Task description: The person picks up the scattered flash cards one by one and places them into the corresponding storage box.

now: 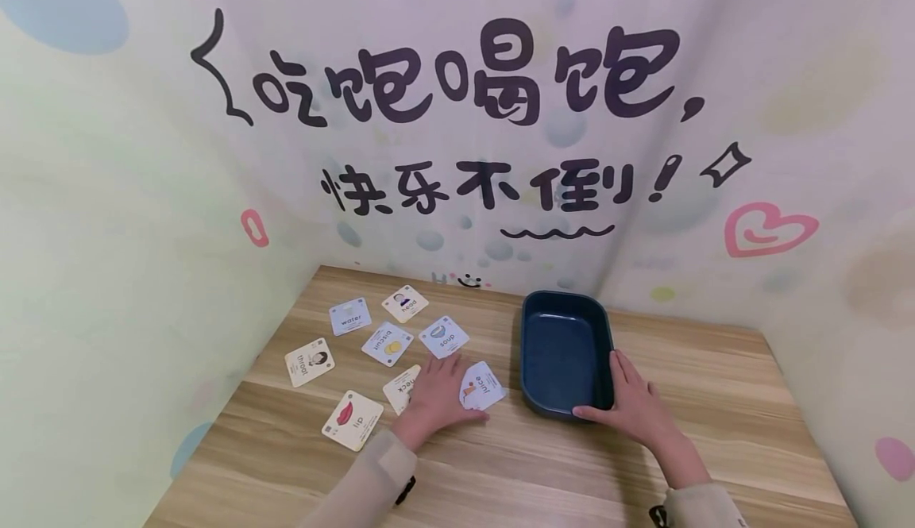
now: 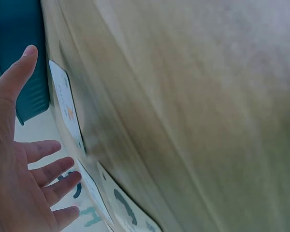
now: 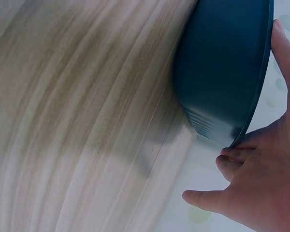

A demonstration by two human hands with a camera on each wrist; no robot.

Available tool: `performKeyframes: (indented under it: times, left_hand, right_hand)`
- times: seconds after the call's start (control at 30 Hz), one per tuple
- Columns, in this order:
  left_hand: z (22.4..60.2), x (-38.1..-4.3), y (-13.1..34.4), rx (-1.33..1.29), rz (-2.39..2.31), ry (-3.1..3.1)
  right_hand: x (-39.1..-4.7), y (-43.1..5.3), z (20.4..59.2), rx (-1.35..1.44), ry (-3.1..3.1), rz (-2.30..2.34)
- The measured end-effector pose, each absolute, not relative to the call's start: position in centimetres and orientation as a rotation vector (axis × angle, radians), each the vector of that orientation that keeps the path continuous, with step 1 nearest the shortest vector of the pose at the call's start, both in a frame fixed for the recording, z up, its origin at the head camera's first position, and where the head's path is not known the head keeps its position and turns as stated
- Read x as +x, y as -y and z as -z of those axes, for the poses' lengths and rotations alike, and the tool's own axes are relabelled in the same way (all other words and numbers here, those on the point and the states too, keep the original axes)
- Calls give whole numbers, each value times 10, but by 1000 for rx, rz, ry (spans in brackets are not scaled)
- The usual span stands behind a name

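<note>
My left hand (image 1: 438, 395) is spread, palm down, above flat picture cards. It overlaps the "neck" card (image 1: 397, 386) and the left edge of the "juice" card (image 1: 488, 389) in the head view. In the left wrist view its fingers and thumb are apart, with nothing between them. My right hand (image 1: 639, 406) holds the near right corner of a dark blue rectangular plastic bin (image 1: 530, 389). Its thumb lies on the near rim, and the other fingers are along the right side. In the right wrist view, fingertips bend against the bin's rim (image 3: 264, 82).
Further left lie the "soup" card (image 1: 443, 337), "biscuit" card (image 1: 387, 344), "head" card (image 1: 405, 304), "water" card (image 1: 350, 317), "throat" card (image 1: 310, 362) and "lip" card (image 1: 353, 421). The wooden table (image 1: 543, 472) meets printed walls at the back, left and right.
</note>
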State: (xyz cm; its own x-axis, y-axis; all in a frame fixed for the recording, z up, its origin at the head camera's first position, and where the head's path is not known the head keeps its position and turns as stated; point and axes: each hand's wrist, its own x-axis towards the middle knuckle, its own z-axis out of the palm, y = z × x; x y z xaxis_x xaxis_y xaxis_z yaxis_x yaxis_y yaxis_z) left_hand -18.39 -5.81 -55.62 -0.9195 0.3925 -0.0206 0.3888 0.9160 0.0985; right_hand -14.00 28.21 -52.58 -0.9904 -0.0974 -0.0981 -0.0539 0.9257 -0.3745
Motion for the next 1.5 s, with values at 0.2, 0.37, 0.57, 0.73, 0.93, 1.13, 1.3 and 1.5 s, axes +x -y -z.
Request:
performKeyframes:
  times: [0.2, 0.37, 0.57, 0.73, 0.93, 1.13, 1.3, 1.5]
  left_hand:
    - [560, -181, 56, 585, -168, -3037]
    - [563, -179, 56, 561, -148, -3043]
    - [564, -179, 54, 566, -134, -3045]
    - [564, -178, 53, 577, -172, -3048]
    - [564, -177, 51, 572, -261, -3047]
    - [563, -178, 49, 575, -437, -3039]
    - [561, -178, 48, 539, -564, -3018]
    - [561, -182, 53, 450, -780, -2992]
  right_hand:
    - [-140, -282, 525, -121, -2977, 588]
    - [-139, -281, 523, -127, -2983, 584]
    - [-139, -281, 523, -132, -2983, 590]
    - [-139, -281, 523, -134, -2986, 598]
    - [-140, -281, 525, -139, -2990, 607]
    - [-139, -280, 523, -126, -2974, 609]
    - [-138, -279, 522, -119, -2962, 592]
    - [-138, -277, 521, -111, -2944, 584]
